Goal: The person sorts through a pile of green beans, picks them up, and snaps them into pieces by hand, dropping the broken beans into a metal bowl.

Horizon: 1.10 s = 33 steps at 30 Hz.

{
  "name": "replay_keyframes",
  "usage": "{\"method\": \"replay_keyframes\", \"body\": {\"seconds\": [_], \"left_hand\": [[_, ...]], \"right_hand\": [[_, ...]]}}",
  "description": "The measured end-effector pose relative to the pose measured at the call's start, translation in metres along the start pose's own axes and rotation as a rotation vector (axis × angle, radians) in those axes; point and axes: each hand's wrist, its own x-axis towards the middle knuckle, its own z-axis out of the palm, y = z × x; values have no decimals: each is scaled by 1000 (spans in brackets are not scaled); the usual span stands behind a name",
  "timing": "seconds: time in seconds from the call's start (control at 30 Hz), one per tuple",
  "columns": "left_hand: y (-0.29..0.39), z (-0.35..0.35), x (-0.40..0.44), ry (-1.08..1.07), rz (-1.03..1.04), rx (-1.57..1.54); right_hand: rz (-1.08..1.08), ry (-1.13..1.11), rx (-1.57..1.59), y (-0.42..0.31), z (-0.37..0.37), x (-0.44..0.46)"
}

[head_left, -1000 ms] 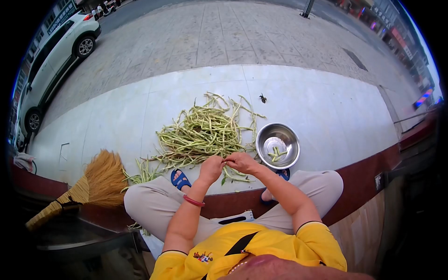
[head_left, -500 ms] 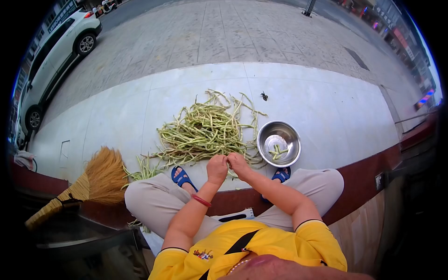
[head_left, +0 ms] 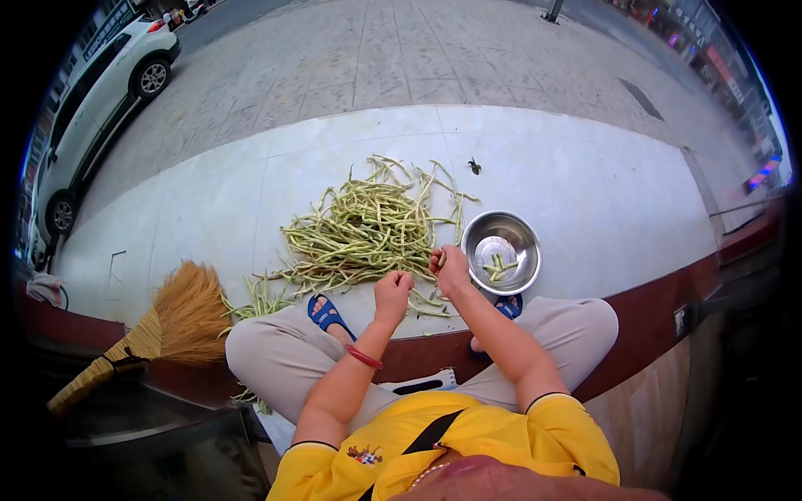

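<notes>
A large heap of pale green long beans (head_left: 359, 230) lies on the white tiled floor before me. My left hand (head_left: 392, 296), with a red bangle at the wrist, is closed at the near edge of the heap; a long bean (head_left: 430, 302) seems to trail from its fingers. My right hand (head_left: 452, 269) is pinched on a short piece of bean (head_left: 441, 260), beside the rim of a steel bowl (head_left: 532, 250). Several short bean pieces (head_left: 499, 269) rest in the bottom of that bowl.
A straw broom (head_left: 180, 321) lies at the left, with a smaller pile of beans (head_left: 261, 302) by it. My feet in blue sandals (head_left: 327, 314) flank the work area. A small dark object (head_left: 474, 167) lies beyond the bowl. A white car (head_left: 109, 92) is parked farther off.
My hands were together at the heap's near edge and are now apart. The right hand has moved right and forward toward the bowl; the left has shifted only slightly.
</notes>
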Motion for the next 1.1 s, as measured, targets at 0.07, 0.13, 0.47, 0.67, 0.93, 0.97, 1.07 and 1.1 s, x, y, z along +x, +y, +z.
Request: {"method": "replay_keyframes", "body": {"seconds": [0.07, 0.13, 0.47, 0.67, 0.93, 0.97, 1.07, 1.1], "left_hand": [[19, -10, 1, -31, -181, -144], [26, -17, 4, -66, -362, -287], [24, -26, 11, -178, -512, -507], [12, -28, 12, -211, -587, -604], [-4, -33, 19, -24, -594, -640], [-9, -38, 22, 36, -538, -647], [8, -46, 22, 123, -498, -608], [11, -48, 23, 148, -475, -569]], "right_hand": [[-9, -45, -17, -13, 11, -14], [-21, -88, -32, -19, 16, -25], [-283, -503, -827, 0, 17, -33], [-475, -521, -1000, -3, 22, -42], [-889, -861, -1084, 11, 23, -56], [-861, -913, -1138, 16, 22, -60], [-794, -952, -1288, 38, 12, -61], [-734, -900, -1403, 44, 9, -62]]}}
